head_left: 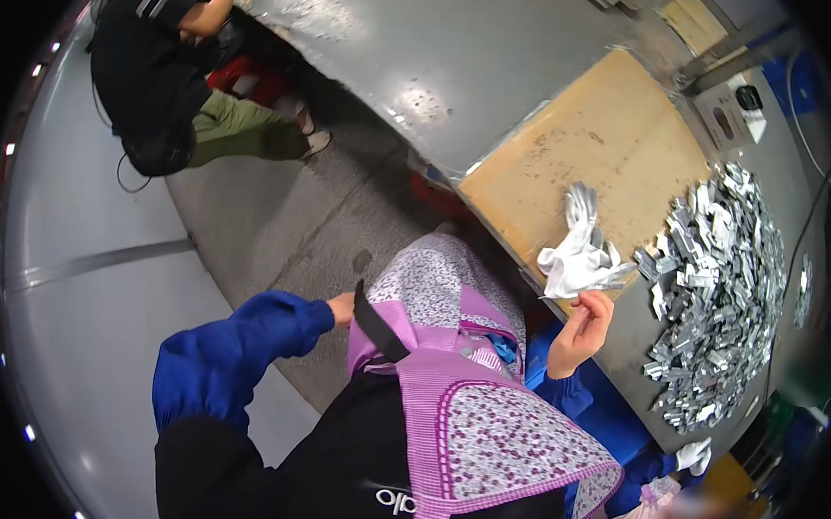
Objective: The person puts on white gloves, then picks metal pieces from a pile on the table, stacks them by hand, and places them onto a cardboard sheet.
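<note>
My right hand (581, 334) is beside the table's front edge, palm turned up and fingers loosely curled, with a gap between thumb and fingers and nothing visible in it. Just beyond its fingertips lie white gloves with grey fingers (578, 257), bunched on a tan board (616, 129). At the left side of the pink and white apron (433, 279) is my left hand (342, 309); its fingers are hidden behind the apron and a black strap (377, 325). Both arms wear blue sleeve covers.
A large heap of small metal parts (720, 301) covers the grey table right of the board. A small box (723, 117) stands at the back right. One person (150, 72) works at the upper left; another, with a gloved hand (694, 455), is at the lower right.
</note>
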`<state>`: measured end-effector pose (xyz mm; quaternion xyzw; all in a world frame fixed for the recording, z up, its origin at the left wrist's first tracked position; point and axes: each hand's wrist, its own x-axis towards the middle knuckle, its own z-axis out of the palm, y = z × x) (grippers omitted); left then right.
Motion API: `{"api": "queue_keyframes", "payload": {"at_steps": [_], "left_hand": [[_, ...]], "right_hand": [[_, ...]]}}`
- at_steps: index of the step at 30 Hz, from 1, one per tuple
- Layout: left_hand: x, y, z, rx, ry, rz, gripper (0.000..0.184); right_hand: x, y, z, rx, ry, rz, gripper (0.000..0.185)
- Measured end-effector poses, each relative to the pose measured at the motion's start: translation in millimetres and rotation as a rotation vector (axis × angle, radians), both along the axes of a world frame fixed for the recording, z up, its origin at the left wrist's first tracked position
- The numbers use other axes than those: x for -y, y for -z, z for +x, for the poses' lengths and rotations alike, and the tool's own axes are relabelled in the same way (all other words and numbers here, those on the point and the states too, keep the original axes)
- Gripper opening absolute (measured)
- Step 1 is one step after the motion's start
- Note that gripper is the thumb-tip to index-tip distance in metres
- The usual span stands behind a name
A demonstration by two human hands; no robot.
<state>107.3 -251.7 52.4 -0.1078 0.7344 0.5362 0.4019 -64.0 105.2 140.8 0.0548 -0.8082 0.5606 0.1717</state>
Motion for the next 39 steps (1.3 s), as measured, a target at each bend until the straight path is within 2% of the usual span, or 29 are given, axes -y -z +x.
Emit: {"api": "queue_keyframes", "payload": {"at_steps": [3,5,7,8,13,15,17,18,19,20,22,24,27,29,30,32,35,39], "left_hand": [[-7,14,-14,-0.014,0.122,-0.039,0.049],[-9,37,-21,0.047,0.307,-0.173,0.051],[-12,32,-28,-0.039,0.327,-0.183,0.05],[-15,25,-35,0.038,0.363,-0.227,0.053],[-26,-9,-49,0.001,0.289,-0.094,0.054],[-27,-12,-48,-0.017,0.266,-0.041,0.055],[-28,-2,-33,-0.202,0.112,-0.029,0.06],[-31,-12,-39,0.002,0.178,-0.135,0.063],[-32,-20,-44,0.211,0.242,-0.239,0.066],[-34,-23,-44,0.369,0.14,-0.29,0.083],[-32,-26,-45,0.462,0.138,-0.273,0.093],[-30,-28,-49,0.532,0.154,-0.249,0.105],[-36,-45,-52,0.37,0.055,-0.22,0.106],[-40,-45,-49,0.353,0.026,-0.299,0.097],[-41,-63,-58,0.357,-0.004,-0.293,0.094],[-46,-63,-53,0.298,-0.067,-0.345,0.085],[-48,-52,-41,0.149,-0.056,-0.448,0.086],[-46,-54,-43,0.206,-0.049,-0.41,0.088]], "right_hand": [[22,-7,-9,0.013,-0.151,0.013,0.015],[46,-23,-14,0.114,-0.33,0.055,0.015],[68,-19,-17,0.158,-0.536,0.153,0.016],[81,-17,-17,0.18,-0.641,0.169,0.02],[144,-11,-13,0.131,-1.226,0.298,0.043],[161,11,1,0.13,-1.408,0.362,0.043],[171,31,12,0.123,-1.539,0.481,0.042],[171,36,13,0.068,-1.508,0.533,0.038],[171,35,10,0.145,-1.518,0.575,0.038],[166,33,6,0.226,-1.525,0.616,0.037],[158,24,-5,0.302,-1.533,0.79,0.03],[147,26,-8,0.166,-1.516,0.699,0.024],[138,13,-15,0.018,-1.432,0.573,0.016],[132,-3,-18,0.01,-1.402,0.554,0.017],[128,-11,-18,0.022,-1.383,0.561,0.014],[116,-19,-16,0.038,-1.37,0.634,0.016],[105,-30,-14,0.075,-1.353,0.709,0.019],[109,-37,-16,0.091,-1.347,0.709,0.032]]}}
